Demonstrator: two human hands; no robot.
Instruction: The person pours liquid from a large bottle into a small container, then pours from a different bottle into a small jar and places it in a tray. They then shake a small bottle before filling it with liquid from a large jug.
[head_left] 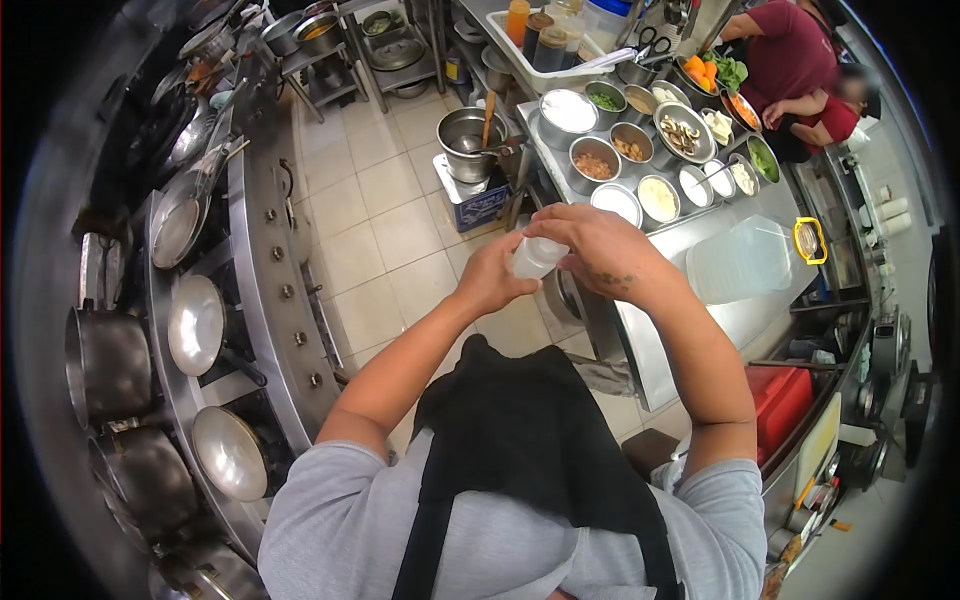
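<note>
In front of my chest, above the floor, I hold a small translucent plastic container point(537, 258) between both hands. My left hand point(490, 272) is wrapped around its left side. My right hand point(598, 248) curves over the top from the right, fingers closed against the upper rim; whether a lid lies under them is hidden. What the container holds cannot be made out. To the right is a steel counter point(655, 340) with a large clear plastic tub point(740, 260) on it.
Several metal pans of ingredients, including a bowl of sliced mushrooms point(683, 132), stand on the counter. A steel pot point(466, 140) sits low ahead. Along the left runs a stove point(265, 290) with frying pans point(197, 325). Two people point(790, 55) are at the far right.
</note>
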